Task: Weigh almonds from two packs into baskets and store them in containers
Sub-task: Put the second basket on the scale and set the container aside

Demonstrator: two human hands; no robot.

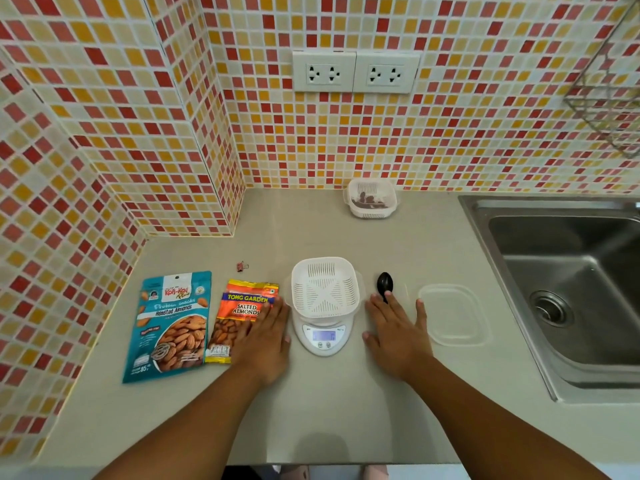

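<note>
left hand [265, 336] flat on Tong Garden Salted Almonds pack [242, 317] | Koh-Kae Roasted Almonds pack [169, 323]

orange pack [244, 320] "Tong Garden Salted Almonds"

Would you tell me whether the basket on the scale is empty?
Empty: the white basket on the scale shows only its bare slotted bottom.

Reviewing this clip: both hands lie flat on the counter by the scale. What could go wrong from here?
1. The white basket overhangs the small scale; a bump from either hand could tip it or skew the reading.
2. The right hand covers the black spoon handle, so lifting it carelessly might flick the spoon toward the sink.
3. The left hand rests on the salted almonds pack; if it is open, almonds may spill.
</note>
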